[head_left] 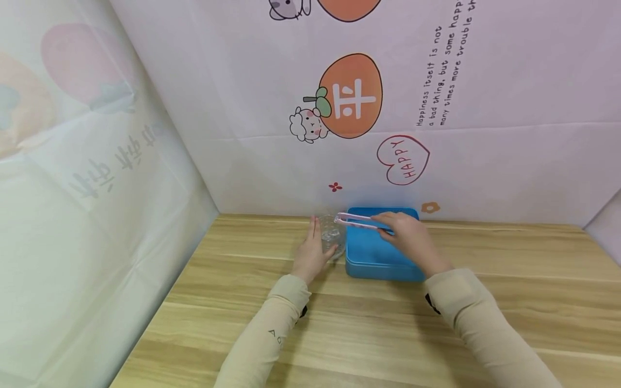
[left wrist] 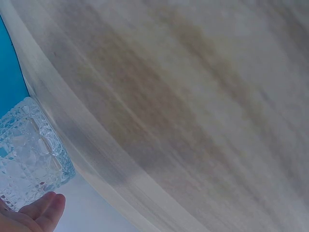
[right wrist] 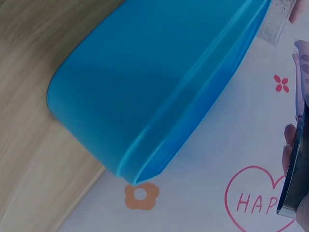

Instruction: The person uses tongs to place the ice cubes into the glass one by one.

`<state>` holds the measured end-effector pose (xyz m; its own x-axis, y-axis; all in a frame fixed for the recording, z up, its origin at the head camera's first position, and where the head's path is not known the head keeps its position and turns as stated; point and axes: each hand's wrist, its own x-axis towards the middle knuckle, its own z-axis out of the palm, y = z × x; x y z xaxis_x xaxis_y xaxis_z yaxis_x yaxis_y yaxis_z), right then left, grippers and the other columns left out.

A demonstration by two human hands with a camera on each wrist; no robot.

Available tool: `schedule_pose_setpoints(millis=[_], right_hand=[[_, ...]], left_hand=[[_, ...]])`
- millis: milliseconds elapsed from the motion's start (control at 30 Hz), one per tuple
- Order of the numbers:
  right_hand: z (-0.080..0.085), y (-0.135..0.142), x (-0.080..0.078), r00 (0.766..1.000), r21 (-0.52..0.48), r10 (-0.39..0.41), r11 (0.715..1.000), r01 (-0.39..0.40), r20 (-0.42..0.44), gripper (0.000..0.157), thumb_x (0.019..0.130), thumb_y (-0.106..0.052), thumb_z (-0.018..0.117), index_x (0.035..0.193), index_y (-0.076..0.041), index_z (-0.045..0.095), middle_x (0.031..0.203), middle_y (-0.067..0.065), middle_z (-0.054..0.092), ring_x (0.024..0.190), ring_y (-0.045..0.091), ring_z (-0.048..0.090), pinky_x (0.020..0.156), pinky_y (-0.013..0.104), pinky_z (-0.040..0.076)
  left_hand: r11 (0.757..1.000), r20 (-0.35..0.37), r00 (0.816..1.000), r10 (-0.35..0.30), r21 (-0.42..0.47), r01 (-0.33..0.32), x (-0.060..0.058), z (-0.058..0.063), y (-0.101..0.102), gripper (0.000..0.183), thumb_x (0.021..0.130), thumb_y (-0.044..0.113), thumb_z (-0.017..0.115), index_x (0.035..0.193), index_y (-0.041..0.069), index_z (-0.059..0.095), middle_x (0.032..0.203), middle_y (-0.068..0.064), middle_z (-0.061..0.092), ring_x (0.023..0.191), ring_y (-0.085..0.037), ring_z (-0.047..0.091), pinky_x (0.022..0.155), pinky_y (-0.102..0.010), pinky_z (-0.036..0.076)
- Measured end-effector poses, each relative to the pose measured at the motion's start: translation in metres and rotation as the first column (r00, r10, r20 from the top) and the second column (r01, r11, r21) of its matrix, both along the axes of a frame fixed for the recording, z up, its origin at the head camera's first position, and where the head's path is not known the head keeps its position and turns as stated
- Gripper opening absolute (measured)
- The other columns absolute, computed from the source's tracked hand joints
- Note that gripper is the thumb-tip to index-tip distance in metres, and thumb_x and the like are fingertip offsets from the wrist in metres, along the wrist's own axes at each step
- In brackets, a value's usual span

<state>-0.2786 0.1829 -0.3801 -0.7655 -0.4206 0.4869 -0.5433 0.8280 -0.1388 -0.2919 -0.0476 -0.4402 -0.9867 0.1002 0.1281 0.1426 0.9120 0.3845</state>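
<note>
A clear, faceted glass bowl [head_left: 333,237] stands on the table against the left side of a blue rectangular box [head_left: 383,272]. My left hand [head_left: 309,256] is at the bowl's left side, fingers straight and thumb spread toward the near side. In the left wrist view, the fingertips [left wrist: 53,210] lie along the glass [left wrist: 34,154]. My right hand [head_left: 409,237] grips a pair of tongs [head_left: 356,216] above the box. The pink tips point left over the bowl's edge; whether they pinch something clear is too small to tell. The right wrist view shows the tongs' metal handle [right wrist: 293,179].
A wood-grain table [head_left: 339,334] stretches under everything. Right behind the box and bowl rises a white printed cloth [head_left: 267,178], with another cloth [head_left: 97,242] along the left side. The blue box's raised rim [right wrist: 183,101] shows in the right wrist view.
</note>
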Motion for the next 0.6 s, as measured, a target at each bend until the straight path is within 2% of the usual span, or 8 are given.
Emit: schedule_pose_setpoints(millis=[367,600], right_hand=[[-0.0069,-0.0091,0.0032,1.000,0.036,0.005,0.999,-0.006,0.024,0.032,0.081,-0.014,0.073,0.113,-0.007,0.069,0.109,0.013,0.071,0.093,0.029,0.067,0.075,0.042,0.056],[-0.0088,-0.0104,0.0016,1.000,0.040,0.006,0.999,-0.006,0.020,0.033,0.081,-0.015,0.074,0.113,-0.008,0.069,0.109,0.012,0.071,0.093,0.028,0.067,0.075,0.041,0.056]], left_hand=[[1.000,0.020,1.000,0.000,-0.003,0.000,-0.0006,-0.0005,-0.0002,0.088,0.091,0.049,0.056,0.153,0.007,0.009,0.162,-0.005,0.007,0.050,-0.012,0.043,0.045,-0.020,0.036],[1.000,0.000,1.000,-0.002,-0.004,0.002,-0.0013,-0.0013,-0.0007,0.087,0.091,0.048,0.056,0.152,0.005,0.013,0.161,-0.007,0.011,0.051,-0.012,0.044,0.045,-0.020,0.036]])
